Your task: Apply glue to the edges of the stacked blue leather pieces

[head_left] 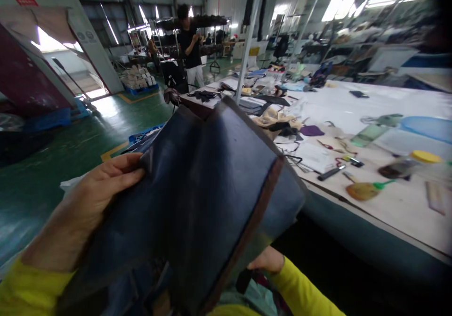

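A large dark blue sheet that looks like leather (pixel 212 179) fills the middle of the view, folded and bulging, with a rough brown strip (pixel 261 198) along its right part. My left hand (pixel 102 189) pinches its left edge between thumb and fingers. Low on the right, my right hand (pixel 269 259) grips the lower edge of the same leather piece; its fingertips are partly hidden behind it. The piece is held up in front of my body, left of the worktable (pixel 395 222).
On the table lie a squeeze bottle with a green nozzle (pixel 363 190), a yellow-lidded jar (pixel 406 165), a clear green bottle (pixel 374 130), a black-handled tool (pixel 331 172) and fabric scraps (pixel 275 118). A metal pole (pixel 249 43) rises at its edge. A person (pixel 192 47) stands beyond.
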Demonstrator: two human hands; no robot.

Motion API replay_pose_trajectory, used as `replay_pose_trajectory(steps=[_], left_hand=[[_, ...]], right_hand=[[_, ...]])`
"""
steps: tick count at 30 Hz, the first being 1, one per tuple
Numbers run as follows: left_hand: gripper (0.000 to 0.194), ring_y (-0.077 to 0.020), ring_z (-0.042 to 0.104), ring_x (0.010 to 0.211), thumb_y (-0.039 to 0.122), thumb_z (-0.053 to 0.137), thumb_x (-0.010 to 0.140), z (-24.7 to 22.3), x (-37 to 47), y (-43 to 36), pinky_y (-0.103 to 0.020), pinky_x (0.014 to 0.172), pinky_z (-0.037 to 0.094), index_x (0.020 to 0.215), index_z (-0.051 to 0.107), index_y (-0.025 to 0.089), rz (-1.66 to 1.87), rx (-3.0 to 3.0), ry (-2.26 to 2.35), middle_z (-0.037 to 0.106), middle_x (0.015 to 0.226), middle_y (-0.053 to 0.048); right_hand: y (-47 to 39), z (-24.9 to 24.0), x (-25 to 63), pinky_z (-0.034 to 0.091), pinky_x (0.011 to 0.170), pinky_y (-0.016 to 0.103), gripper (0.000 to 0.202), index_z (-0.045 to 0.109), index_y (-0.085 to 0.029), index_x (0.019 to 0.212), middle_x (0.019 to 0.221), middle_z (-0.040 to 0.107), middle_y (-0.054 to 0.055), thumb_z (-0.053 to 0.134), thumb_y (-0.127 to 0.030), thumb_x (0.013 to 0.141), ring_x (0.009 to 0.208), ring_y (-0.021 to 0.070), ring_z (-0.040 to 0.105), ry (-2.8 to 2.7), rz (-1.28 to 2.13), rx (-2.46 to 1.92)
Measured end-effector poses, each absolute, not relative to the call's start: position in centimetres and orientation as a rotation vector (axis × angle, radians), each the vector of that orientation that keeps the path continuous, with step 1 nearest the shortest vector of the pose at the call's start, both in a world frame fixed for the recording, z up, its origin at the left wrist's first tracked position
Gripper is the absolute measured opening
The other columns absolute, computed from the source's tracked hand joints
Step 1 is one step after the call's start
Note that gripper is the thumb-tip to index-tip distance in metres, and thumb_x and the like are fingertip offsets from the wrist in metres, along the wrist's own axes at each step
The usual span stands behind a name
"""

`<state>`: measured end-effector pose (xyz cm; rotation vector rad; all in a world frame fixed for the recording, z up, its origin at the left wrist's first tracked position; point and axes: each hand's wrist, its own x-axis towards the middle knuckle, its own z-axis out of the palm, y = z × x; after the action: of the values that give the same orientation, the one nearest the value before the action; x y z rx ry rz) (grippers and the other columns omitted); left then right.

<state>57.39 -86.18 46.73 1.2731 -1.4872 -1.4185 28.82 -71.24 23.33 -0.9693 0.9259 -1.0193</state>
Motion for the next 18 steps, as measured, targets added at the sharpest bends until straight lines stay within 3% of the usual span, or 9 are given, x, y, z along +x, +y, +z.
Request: replay_pose_trajectory(steps=[3, 5, 7, 10, 13, 18], left_hand=[[0.053, -0.0218, 0.066, 0.091, 0.039, 0.072, 0.065, 41.3, 55.5, -89.9, -0.029, 0.077, 0.056, 0.113, 0.059, 0.023, -1.655, 1.244, -1.410, 0.068, 0.105, -0.003], [0.055, -0.0214, 0.064, 0.098, 0.048, 0.064, 0.072, 35.6, 54.3, -91.2, -0.029, 0.081, 0.054, 0.119, 0.055, 0.021, -1.733, 1.386, -1.458, 0.065, 0.114, -0.006], [0.059, -0.0240, 0.063, 0.100, 0.046, 0.063, 0.072, 29.2, 53.0, -91.3, -0.033, 0.082, 0.053, 0.122, 0.051, 0.018, -1.805, 1.617, -1.578, 0.061, 0.120, -0.009], [0.052, -0.0275, 0.063, 0.097, 0.030, 0.067, 0.065, 21.8, 51.6, -90.5, -0.036, 0.085, 0.050, 0.111, 0.057, 0.009, -1.742, 1.663, -1.778, 0.066, 0.109, -0.013], [0.050, -0.0272, 0.059, 0.104, 0.026, 0.065, 0.064, 19.5, 51.5, -90.6, -0.036, 0.094, 0.044, 0.111, 0.057, 0.011, -1.679, 1.627, -1.831, 0.065, 0.112, -0.011], [0.055, -0.0246, 0.059, 0.106, 0.037, 0.060, 0.073, 21.1, 50.4, -94.1, -0.033, 0.094, 0.043, 0.122, 0.052, 0.013, -1.517, 1.467, -1.956, 0.062, 0.117, -0.008]], right_hand=[[-70.5, 24.2, 28.3, 0.046, 0.090, 0.046, 0.048, 0.071, -0.016, 0.094, 0.089, 0.071, 0.011, 0.072, -0.053, 0.062, 0.092, 0.0292, 0.065, 0.942, -1.252, -0.658], [-70.3, 23.2, 27.5, 0.048, 0.088, 0.044, 0.042, 0.068, -0.016, 0.099, 0.095, 0.070, 0.011, 0.068, -0.047, 0.070, 0.090, 0.0274, 0.066, 1.096, -1.355, -0.471], [-70.1, 21.1, 26.6, 0.051, 0.085, 0.041, 0.037, 0.066, -0.015, 0.098, 0.095, 0.070, 0.010, 0.071, -0.038, 0.070, 0.086, 0.0262, 0.067, 1.264, -1.380, -0.309], [-69.6, 17.9, 25.3, 0.054, 0.078, 0.037, 0.036, 0.065, -0.015, 0.094, 0.088, 0.071, 0.009, 0.074, -0.033, 0.064, 0.080, 0.0262, 0.068, 1.402, -1.294, -0.201], [-68.9, 16.8, 23.8, 0.054, 0.075, 0.034, 0.040, 0.062, -0.017, 0.101, 0.090, 0.071, 0.008, 0.073, -0.033, 0.066, 0.081, 0.0249, 0.068, 1.443, -1.290, -0.150], [-69.3, 17.3, 20.7, 0.053, 0.071, 0.028, 0.044, 0.059, -0.020, 0.106, 0.103, 0.069, 0.005, 0.070, -0.041, 0.070, 0.091, 0.0229, 0.065, 1.583, -1.395, -0.187]])
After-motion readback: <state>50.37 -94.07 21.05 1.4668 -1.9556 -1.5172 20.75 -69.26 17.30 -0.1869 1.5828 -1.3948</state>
